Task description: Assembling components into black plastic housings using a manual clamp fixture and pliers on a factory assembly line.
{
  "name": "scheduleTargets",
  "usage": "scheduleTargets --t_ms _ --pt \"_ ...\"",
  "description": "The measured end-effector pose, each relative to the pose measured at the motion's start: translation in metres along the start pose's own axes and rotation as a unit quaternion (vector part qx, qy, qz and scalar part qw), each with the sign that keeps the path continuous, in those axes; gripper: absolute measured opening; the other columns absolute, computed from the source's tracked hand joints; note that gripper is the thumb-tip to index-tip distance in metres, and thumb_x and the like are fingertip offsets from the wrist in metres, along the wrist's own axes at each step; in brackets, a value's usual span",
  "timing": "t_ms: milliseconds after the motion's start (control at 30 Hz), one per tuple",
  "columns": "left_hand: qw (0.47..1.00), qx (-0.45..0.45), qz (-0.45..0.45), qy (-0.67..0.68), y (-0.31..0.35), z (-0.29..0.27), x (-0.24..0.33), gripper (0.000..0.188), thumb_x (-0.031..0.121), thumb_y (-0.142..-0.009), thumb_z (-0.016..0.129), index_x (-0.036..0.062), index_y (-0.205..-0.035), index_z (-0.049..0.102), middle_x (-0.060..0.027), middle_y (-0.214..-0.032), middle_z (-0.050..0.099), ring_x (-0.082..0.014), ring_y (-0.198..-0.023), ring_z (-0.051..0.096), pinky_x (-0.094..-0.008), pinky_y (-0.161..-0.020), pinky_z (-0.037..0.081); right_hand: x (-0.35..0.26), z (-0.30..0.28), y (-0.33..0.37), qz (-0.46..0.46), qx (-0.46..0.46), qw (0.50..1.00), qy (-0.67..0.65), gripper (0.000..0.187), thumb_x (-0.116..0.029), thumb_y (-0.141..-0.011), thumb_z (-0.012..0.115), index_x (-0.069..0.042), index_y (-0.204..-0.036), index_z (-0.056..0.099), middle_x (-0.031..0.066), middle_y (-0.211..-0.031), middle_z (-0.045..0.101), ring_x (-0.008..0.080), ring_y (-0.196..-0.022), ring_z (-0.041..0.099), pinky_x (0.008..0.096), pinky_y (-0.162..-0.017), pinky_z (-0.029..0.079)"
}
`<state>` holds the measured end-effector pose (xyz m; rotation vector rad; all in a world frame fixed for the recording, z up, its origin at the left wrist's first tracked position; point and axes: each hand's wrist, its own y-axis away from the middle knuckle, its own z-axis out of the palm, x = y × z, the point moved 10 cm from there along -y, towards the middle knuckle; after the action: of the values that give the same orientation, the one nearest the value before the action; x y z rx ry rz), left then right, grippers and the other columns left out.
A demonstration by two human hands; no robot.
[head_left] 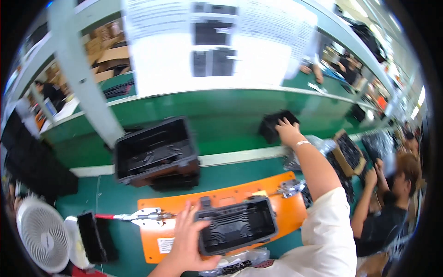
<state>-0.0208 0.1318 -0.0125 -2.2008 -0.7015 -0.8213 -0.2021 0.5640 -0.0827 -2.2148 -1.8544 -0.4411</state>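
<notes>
An open black plastic case (237,226) with ribbed inner walls lies on an orange fixture plate (159,231). My left hand (189,240) grips the case's left end, thumb and fingers against its wall. Far off at the back, my right hand (289,131) is stretched out to a small black bin (272,127), fingers apart at its opening. What lies inside that bin cannot be made out. Metal toggle clamps sit at both ends of the plate, the left clamp (150,214) with a red handle and the right clamp (290,187) partly covered by clutter.
Behind the plate stands a larger open black case (157,152). On the left are stacked black boxes (41,161), a white fan (44,235) and a dark phone-like slab (92,237). A carton of black parts (348,154) and plastic bags stand right, near a seated co-worker (387,217). Printed sheets (161,46) hang ahead.
</notes>
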Motion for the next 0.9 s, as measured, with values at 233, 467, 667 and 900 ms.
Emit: scheduleTargets --t_ms 233,467,667,900 --pt "0.997 0.074 0.024 -0.014 0.005 -0.015 0.017 0.062 0.043 -0.071 0.077 0.0084 -0.118 0.055 -0.0318 -0.148 0.024 -0.054 -0.138 0.018 -0.0684 -0.104 0.018 -0.078 -0.101 0.033 -0.125 0.036 0.991 -0.022 0.029 -0.028 -0.078 0.072 -0.008 -0.097 0.065 0.0129 -0.087 0.069 0.0317 -0.089 0.066 0.0504 -0.09 0.043" --pt "0.962 0.252 0.026 0.1 0.03 -0.072 -0.002 0.049 0.013 -0.081 0.068 0.0005 -0.124 0.048 -0.0213 -0.144 0.036 -0.039 -0.138 0.031 -0.0465 -0.111 0.025 -0.207 -0.135 0.092 -0.278 -0.113 0.954 -0.024 0.031 -0.028 -0.08 0.071 -0.004 -0.099 0.066 0.018 -0.092 0.068 0.0353 -0.085 0.066 0.0434 -0.073 0.054" --pt "0.812 0.365 -0.238 0.388 0.011 -0.138 -0.095 0.08 0.052 -0.089 0.055 0.0016 -0.144 0.027 -0.019 -0.148 0.031 -0.0325 -0.139 0.027 -0.0448 -0.115 0.016 -0.169 -0.141 0.053 -0.063 -0.151 0.707 -0.688 0.07 -0.043 -0.085 0.067 -0.001 -0.137 0.045 0.0227 -0.129 0.054 0.0354 -0.115 0.056 0.0469 -0.086 0.051" --pt "0.777 0.252 -0.35 0.459 -0.036 -0.122 -0.15 0.089 0.081 -0.08 0.034 0.0208 -0.145 0.039 -0.0108 -0.152 0.034 -0.0334 -0.142 0.02 -0.0611 -0.11 -0.006 -0.285 -0.173 0.088 -0.026 -0.354 0.502 -0.789 0.106 -0.089 -0.076 0.023 -0.016 -0.153 0.017 0.0237 -0.157 0.009 0.0515 -0.14 0.01 0.0753 -0.101 0.008"
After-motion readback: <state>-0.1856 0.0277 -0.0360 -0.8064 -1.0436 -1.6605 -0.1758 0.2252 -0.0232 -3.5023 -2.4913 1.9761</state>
